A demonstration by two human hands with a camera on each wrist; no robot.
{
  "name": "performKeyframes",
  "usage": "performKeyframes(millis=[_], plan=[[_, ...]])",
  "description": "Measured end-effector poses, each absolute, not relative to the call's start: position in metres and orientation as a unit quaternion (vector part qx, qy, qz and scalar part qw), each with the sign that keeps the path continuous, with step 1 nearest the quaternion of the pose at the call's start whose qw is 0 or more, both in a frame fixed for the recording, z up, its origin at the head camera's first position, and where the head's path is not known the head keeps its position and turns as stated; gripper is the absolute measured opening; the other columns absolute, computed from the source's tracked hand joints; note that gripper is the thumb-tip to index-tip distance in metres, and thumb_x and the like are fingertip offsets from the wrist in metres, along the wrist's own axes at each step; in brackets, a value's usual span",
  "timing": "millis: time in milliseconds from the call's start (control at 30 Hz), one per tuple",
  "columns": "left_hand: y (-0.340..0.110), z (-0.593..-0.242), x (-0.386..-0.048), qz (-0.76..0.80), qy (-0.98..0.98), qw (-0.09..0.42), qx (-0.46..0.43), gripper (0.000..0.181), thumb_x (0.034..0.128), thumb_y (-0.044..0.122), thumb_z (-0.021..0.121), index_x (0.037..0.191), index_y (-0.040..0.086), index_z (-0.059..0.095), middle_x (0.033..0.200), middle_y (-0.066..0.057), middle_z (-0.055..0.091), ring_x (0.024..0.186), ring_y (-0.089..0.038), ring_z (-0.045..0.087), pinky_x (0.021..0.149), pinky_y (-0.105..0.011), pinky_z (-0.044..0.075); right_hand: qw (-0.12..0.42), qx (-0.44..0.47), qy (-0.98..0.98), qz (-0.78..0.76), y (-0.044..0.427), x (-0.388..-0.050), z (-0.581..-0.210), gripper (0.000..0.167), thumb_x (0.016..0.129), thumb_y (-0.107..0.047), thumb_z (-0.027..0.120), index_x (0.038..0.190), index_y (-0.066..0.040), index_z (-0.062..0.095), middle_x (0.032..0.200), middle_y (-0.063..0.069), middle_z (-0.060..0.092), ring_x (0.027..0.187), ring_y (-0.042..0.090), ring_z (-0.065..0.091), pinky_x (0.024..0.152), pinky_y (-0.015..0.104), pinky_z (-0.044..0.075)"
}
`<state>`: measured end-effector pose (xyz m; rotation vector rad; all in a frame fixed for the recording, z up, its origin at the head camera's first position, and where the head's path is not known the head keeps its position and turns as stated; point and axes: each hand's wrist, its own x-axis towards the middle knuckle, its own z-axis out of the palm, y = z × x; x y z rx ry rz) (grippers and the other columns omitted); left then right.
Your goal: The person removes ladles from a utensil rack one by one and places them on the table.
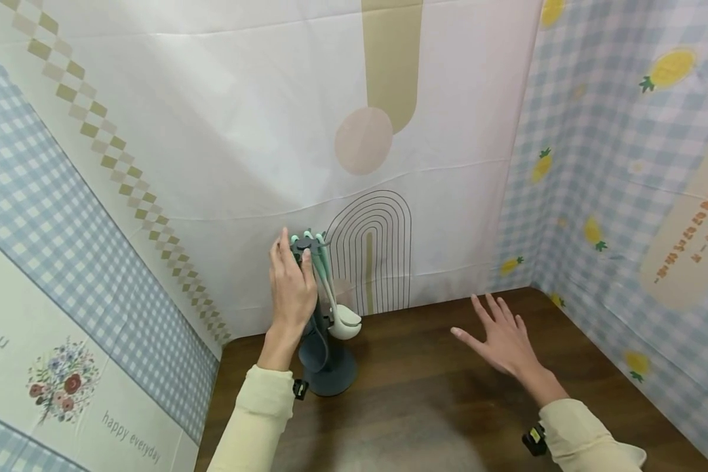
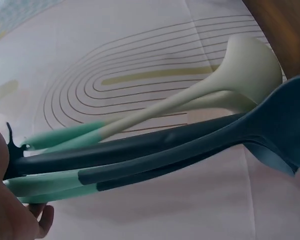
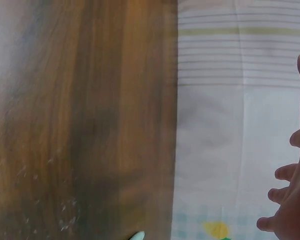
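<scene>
My left hand [image 1: 293, 288] is at the top of a dark utensil stand [image 1: 337, 375], thumb in front and fingers along its left side, holding it near the hooks. Kitchen utensils with mint-green handles [image 2: 65, 136] hang around the post. Among them are a cream ladle [image 2: 250, 62] and a dark blue utensil with a broad head [image 2: 290, 120]. Where the fingertips meet the stand is partly hidden. On the right, my right hand [image 1: 504, 341] hovers above the table's back part with its fingers spread, holding nothing visible.
The brown wooden table [image 1: 413, 393] runs back to a patterned cloth wall [image 1: 448, 216]. Checked cloth [image 1: 613, 196] with pineapples bounds the right side, and another cloth [image 1: 65, 229] the left. A small mint-green tip [image 3: 137, 235] shows at the right wrist view's lower edge; its kind cannot be told.
</scene>
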<state>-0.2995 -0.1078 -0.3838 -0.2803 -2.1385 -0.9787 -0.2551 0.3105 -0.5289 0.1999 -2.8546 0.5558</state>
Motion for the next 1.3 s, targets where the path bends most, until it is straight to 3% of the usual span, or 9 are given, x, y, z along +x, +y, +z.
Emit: performKeyframes(millis=[167, 467, 800, 1133, 1300], plan=[[-0.112, -0.387, -0.304, -0.422, -0.818, 0.37, -0.126, 0.063, 0.1162, 0.033, 0.033, 0.169, 0.004, 0.014, 0.168, -0.026, 0.028, 0.148, -0.046, 0.04, 0.115, -0.064, 0.038, 0.12, 0.08, -0.97, 0.194, 0.295, -0.258, -0.526, 0.102, 0.096, -0.074, 0.056, 0.172, -0.017, 0.019, 0.174, 0.024, 0.015, 0.158, 0.05, 0.011, 0.116, 0.08, 0.01], [-0.122, -0.391, -0.311, -0.489, -0.78, 0.368, -0.136, 0.058, 0.117, 0.029, 0.029, 0.168, 0.007, 0.015, 0.172, -0.013, 0.028, 0.157, -0.034, 0.03, 0.123, -0.056, 0.029, 0.143, 0.102, -0.962, 0.207, 0.27, -0.259, -0.517, 0.1, 0.095, -0.073, 0.059, 0.17, -0.016, 0.027, 0.174, 0.021, 0.019, 0.159, 0.048, 0.014, 0.116, 0.079, 0.013], [-0.128, -0.391, -0.313, -0.503, -0.77, 0.363, -0.149, 0.051, 0.117, 0.027, 0.028, 0.163, 0.005, 0.027, 0.169, -0.008, 0.037, 0.148, -0.032, 0.045, 0.118, -0.055, 0.036, 0.135, 0.113, -0.959, 0.221, 0.253, -0.257, -0.508, 0.099, 0.096, -0.071, 0.06, 0.17, -0.016, 0.026, 0.174, 0.019, 0.02, 0.16, 0.044, 0.014, 0.12, 0.075, 0.012], [-0.128, -0.387, -0.31, -0.529, -0.762, 0.345, -0.143, 0.055, 0.1167, 0.032, 0.026, 0.166, 0.007, 0.022, 0.17, -0.006, 0.035, 0.155, -0.027, 0.034, 0.123, -0.051, 0.031, 0.135, 0.123, -0.957, 0.226, 0.242, -0.258, -0.504, 0.098, 0.096, -0.071, 0.06, 0.171, -0.021, 0.022, 0.174, 0.018, 0.021, 0.16, 0.044, 0.014, 0.12, 0.074, 0.012], [-0.118, -0.387, -0.304, -0.537, -0.746, 0.378, -0.112, 0.06, 0.1149, 0.038, 0.032, 0.164, 0.004, 0.027, 0.165, -0.013, 0.039, 0.151, -0.031, 0.038, 0.12, -0.055, 0.033, 0.138, 0.128, -0.955, 0.228, 0.236, -0.256, -0.5, 0.098, 0.096, -0.071, 0.059, 0.171, -0.021, 0.022, 0.174, 0.018, 0.023, 0.16, 0.043, 0.016, 0.12, 0.074, 0.014]])
